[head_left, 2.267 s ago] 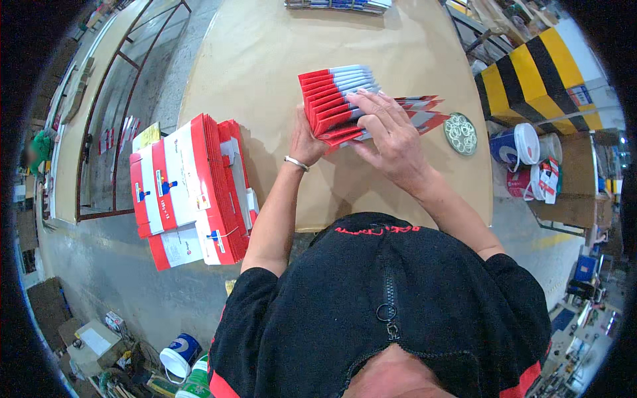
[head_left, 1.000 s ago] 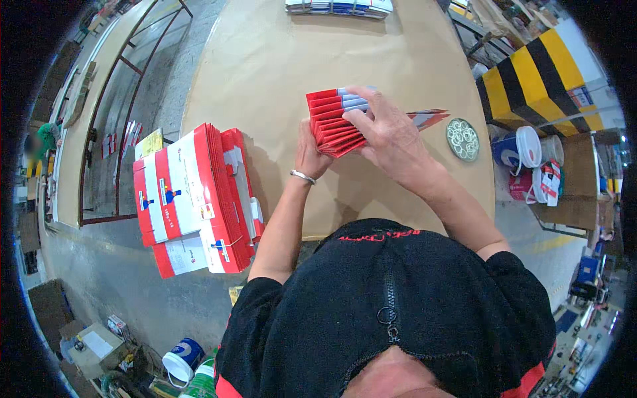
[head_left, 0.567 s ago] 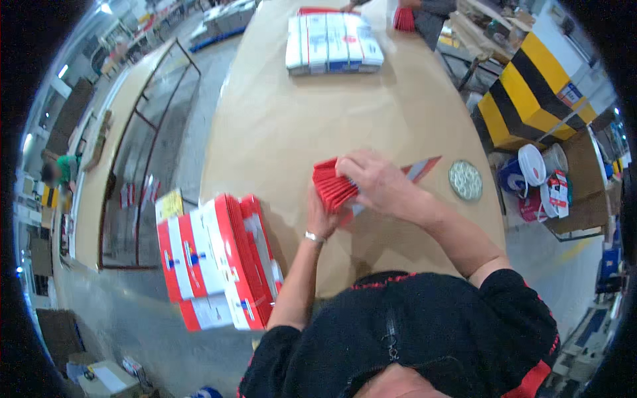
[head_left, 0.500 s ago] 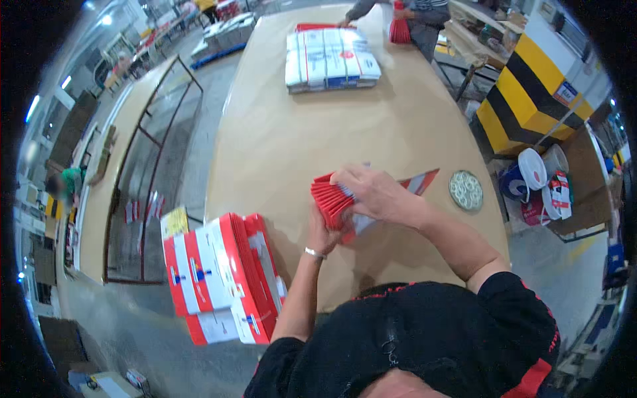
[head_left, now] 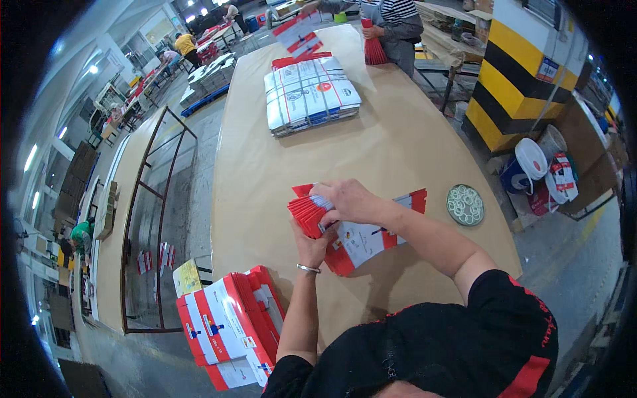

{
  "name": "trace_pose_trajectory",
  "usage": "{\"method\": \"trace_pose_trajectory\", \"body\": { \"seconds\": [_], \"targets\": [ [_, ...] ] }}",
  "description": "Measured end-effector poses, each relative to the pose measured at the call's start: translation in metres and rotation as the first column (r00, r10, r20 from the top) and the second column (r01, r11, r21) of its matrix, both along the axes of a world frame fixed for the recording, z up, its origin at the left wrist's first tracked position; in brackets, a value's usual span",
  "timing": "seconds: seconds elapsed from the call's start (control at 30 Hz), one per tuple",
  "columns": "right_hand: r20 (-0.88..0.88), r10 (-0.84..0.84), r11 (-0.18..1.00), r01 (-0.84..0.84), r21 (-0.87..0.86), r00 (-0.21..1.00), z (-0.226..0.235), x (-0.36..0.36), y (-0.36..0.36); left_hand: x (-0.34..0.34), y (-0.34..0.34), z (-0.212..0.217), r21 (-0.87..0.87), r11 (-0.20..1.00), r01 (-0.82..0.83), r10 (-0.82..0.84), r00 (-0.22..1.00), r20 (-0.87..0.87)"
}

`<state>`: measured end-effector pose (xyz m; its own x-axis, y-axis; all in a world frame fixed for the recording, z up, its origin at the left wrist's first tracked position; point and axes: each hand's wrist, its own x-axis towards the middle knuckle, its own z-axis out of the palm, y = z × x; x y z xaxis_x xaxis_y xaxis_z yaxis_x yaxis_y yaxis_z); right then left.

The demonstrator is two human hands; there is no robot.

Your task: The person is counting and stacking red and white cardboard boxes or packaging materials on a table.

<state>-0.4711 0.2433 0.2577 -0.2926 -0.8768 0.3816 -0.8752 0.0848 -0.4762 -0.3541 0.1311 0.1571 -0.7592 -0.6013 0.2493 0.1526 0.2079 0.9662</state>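
My left hand (head_left: 309,249), with a silver bangle at its wrist, is closed round a thick fanned bunch of folded red-and-white printed sheets (head_left: 306,216) above the table. Across the bunch's upper right edge lies my right hand (head_left: 353,201), its fingers bent onto the folds; its fingertips are partly hidden. Below my right forearm, a wide red, white and blue printed part (head_left: 361,247) spreads to the right; I cannot tell whether it belongs to the same sheets. A round dish of pale rings (head_left: 466,205) sits on the table to the right.
A paper-covered table (head_left: 265,179) runs away from me. A strapped bundle (head_left: 312,96) lies at its far end, near a person in grey (head_left: 398,33) holding red folded sheets. Stacked red-and-white packets (head_left: 222,325) stand at my left. A striped pillar (head_left: 514,93) and buckets (head_left: 531,158) are right.
The view has tilted up. More of the printed part beneath my right forearm shows, and both my hands stay on the bunch. Across the table, a red-and-white sheet is now raised above the bundle.
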Motion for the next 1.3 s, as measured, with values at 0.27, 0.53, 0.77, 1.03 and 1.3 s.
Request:
{"method": "trace_pose_trajectory", "body": {
  "seconds": [0.27, 0.53, 0.77, 1.03, 1.3],
  "targets": [
    [0.726, 0.118, 0.988, -0.151, -0.020, 0.678, -0.016, -0.093, -0.023, -0.005, -0.010, 0.004, 0.075, 0.978, 0.194, -0.193, 0.981, -0.026],
    [0.252, -0.394, 0.781, 0.178, 0.599, 0.884, -0.140, -0.182, -0.062, 0.016, -0.019, -0.003, 0.107, 0.979, 0.173, -0.187, 0.972, 0.144],
    [-0.047, 0.086, 0.521, -0.005, 0.853, 0.995, -0.193, -0.140, -0.049, 0.010, -0.013, 0.005, 0.064, 0.973, 0.224, -0.233, 0.921, 0.312],
    [-0.091, 0.104, 0.619, 0.008, 0.785, 0.990, -0.256, -0.171, -0.040, 0.032, -0.017, -0.054, 0.061, 0.970, 0.234, -0.239, 0.884, 0.401],
    [-0.197, 0.127, 0.633, 0.074, 0.771, 0.972, -0.244, -0.194, -0.050, 0.033, -0.022, -0.070, 0.007, 0.956, 0.293, -0.270, 0.873, 0.406]
  ]
}}
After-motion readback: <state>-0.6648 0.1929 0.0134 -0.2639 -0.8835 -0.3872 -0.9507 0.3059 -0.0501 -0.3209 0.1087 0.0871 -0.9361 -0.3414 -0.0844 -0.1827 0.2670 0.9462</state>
